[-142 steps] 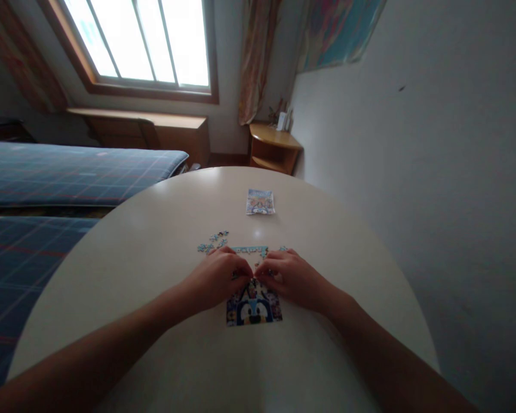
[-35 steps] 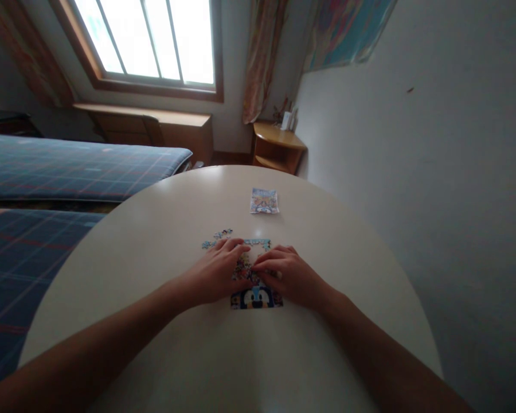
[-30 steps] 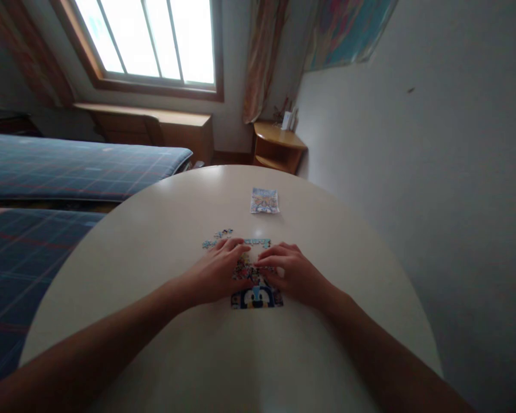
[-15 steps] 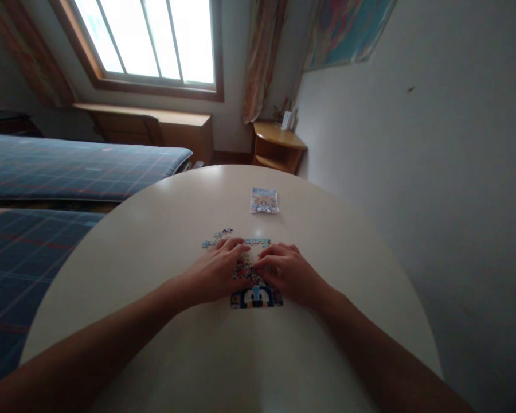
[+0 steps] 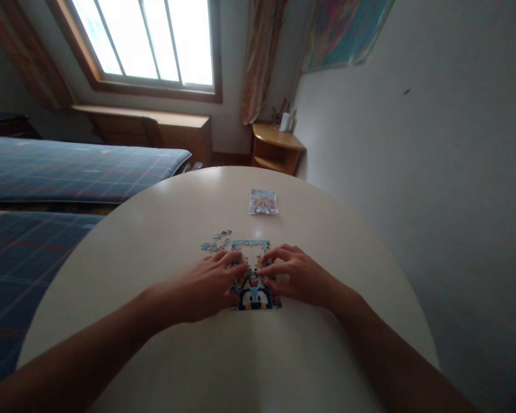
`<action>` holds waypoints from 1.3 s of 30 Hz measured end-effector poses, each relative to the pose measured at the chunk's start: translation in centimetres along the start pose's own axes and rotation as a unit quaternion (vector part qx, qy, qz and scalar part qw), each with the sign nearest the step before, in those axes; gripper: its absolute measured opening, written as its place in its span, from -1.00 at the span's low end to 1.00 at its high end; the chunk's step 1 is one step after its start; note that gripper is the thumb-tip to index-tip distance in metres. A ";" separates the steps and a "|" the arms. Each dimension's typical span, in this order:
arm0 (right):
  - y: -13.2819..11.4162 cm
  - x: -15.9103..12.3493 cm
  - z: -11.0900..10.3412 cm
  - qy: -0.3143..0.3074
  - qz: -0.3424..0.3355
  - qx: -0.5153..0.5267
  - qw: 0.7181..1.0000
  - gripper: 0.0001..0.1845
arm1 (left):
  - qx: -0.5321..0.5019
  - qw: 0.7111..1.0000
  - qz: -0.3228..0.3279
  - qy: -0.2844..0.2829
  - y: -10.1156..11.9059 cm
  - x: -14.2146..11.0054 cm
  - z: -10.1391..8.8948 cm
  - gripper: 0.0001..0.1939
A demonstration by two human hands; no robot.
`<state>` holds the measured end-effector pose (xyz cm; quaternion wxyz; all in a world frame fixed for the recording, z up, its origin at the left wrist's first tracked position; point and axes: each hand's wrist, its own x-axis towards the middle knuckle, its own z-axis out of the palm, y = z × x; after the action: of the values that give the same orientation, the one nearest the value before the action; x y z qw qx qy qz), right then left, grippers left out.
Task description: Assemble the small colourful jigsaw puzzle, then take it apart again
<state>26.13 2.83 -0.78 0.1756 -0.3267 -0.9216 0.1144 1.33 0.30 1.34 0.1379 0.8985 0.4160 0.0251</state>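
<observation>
A partly assembled jigsaw puzzle [image 5: 255, 298] lies on the pale round table, with a blue cartoon dog face at its near edge and a gap in its upper middle. My left hand [image 5: 212, 281] rests along the puzzle's left side, fingers spread over its edge. On the right side, my right hand [image 5: 298, 275] has its fingers apart and bent, fingertips touching the puzzle. Neither hand shows a piece in it. Loose puzzle pieces [image 5: 217, 241] lie scattered just beyond my left hand. The hands cover parts of the puzzle's sides.
A small printed picture sheet [image 5: 263, 202] lies farther back on the table [image 5: 189, 201]. The white wall [image 5: 404, 183] runs close on the right. Beds with plaid mattresses [image 5: 69, 172] stand to the left. A wooden corner shelf [image 5: 279, 137] stands behind the table.
My left hand has drawn back to the left and nearer, uncovering more of the puzzle's top and middle. My right hand has moved slightly, its fingers more spread.
</observation>
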 end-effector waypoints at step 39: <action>-2.4 1.5 -1.2 -0.065 -0.071 -0.100 0.990 -0.82 | 0.005 1.000 0.014 -0.013 0.3 0.0 -0.8 -0.50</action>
<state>24.12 2.06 1.47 0.0898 -0.2686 -0.9586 0.0296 1.42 0.35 2.14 0.1381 0.9052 0.4017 0.0135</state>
